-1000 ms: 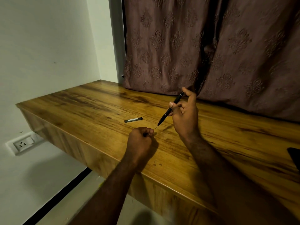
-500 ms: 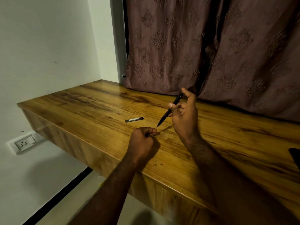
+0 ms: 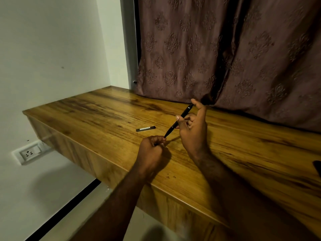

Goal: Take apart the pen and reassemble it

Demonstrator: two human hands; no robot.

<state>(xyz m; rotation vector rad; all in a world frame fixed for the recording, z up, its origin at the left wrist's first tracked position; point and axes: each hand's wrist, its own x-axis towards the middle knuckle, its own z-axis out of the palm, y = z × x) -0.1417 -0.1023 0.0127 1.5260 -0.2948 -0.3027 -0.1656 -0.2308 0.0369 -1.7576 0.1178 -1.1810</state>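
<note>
My right hand holds a black pen tilted, its top end under my index finger and its tip pointing down to the left. My left hand is closed in a fist just below, and its fingertips meet the pen's tip; a small dark part seems pinched there, mostly hidden. A short black pen piece with a pale label lies flat on the wooden desk, to the left of the pen.
A patterned brown curtain hangs down onto the desk's back edge. A white wall with a socket is at the left, below desk level. A dark object pokes in at the right edge.
My left hand has risen slightly and closed in on the pen's tip, which now touches its fingertips. The right hand has kept its hold, and the loose piece has not moved.
</note>
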